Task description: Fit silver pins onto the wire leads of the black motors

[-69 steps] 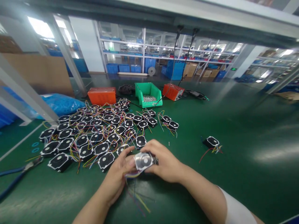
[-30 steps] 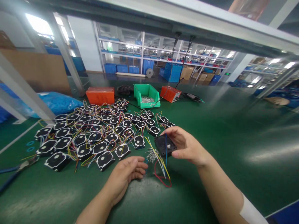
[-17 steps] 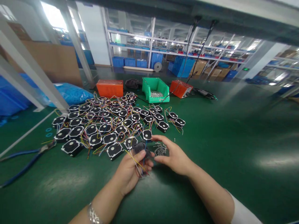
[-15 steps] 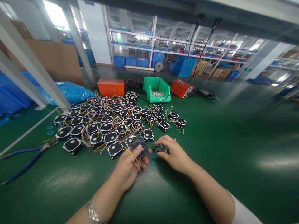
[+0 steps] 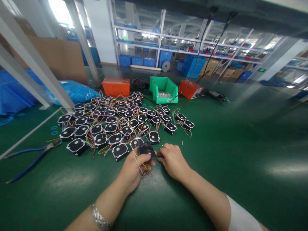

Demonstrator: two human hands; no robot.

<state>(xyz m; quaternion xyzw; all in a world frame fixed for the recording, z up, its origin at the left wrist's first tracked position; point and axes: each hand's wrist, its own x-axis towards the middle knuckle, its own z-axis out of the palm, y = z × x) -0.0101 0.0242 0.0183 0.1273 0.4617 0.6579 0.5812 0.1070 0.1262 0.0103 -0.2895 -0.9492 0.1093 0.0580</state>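
My left hand [image 5: 132,170] is closed around a small black stepper motor [image 5: 145,148], its thumb along the near edge. Thin coloured wires [image 5: 141,165] trail from the motor over the fingers. Just to the right, my right hand [image 5: 173,162] is closed, back of the hand up and fingertips drawn together close to the motor. It covers the spot of the small screw pile, and what its fingertips hold is hidden. A single screw [image 5: 182,142] lies on the green table beyond that hand.
Many similar motors [image 5: 115,138] with tangled wires spread across the left and middle. Blue-handled pliers [image 5: 36,163] lie at far left. A green bin [image 5: 175,98] of small metal pieces stands behind, between two orange boxes [image 5: 116,87] [image 5: 190,89]. Blue rings [image 5: 158,166] lie near my hands.
My right hand has come down over the screw pile, its fingers going from spread to closed. The motor in my left hand has tilted slightly. The whole view has shifted a little.
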